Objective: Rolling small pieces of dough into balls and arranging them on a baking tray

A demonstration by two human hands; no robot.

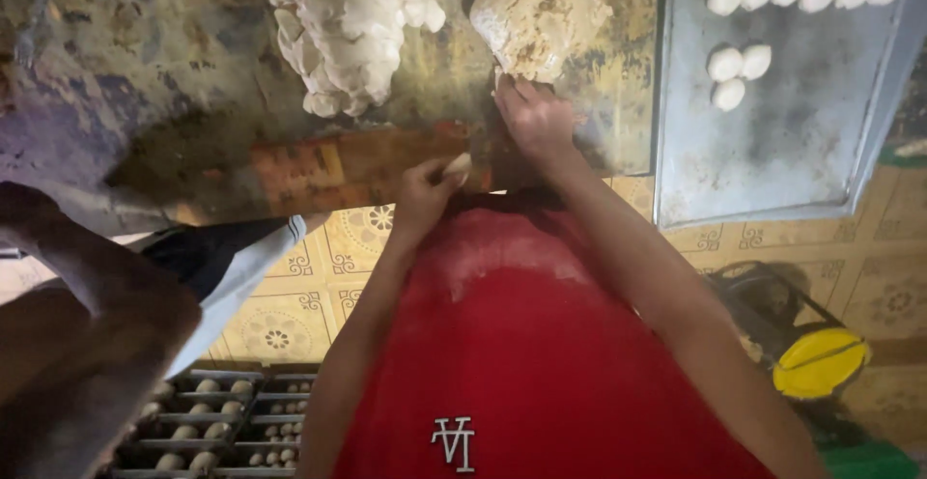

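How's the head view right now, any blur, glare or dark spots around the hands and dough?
Head view: dim, warm light; left hand and right hand slightly soft; dough block readable; tray shows a dull sheen, no harsh glare; wide-angle bending at edges; lower left is dark.

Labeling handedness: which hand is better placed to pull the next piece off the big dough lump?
Right, probably. The right hand already rests on the dough lump, while the left hand holds a small dough piece nearer the body.
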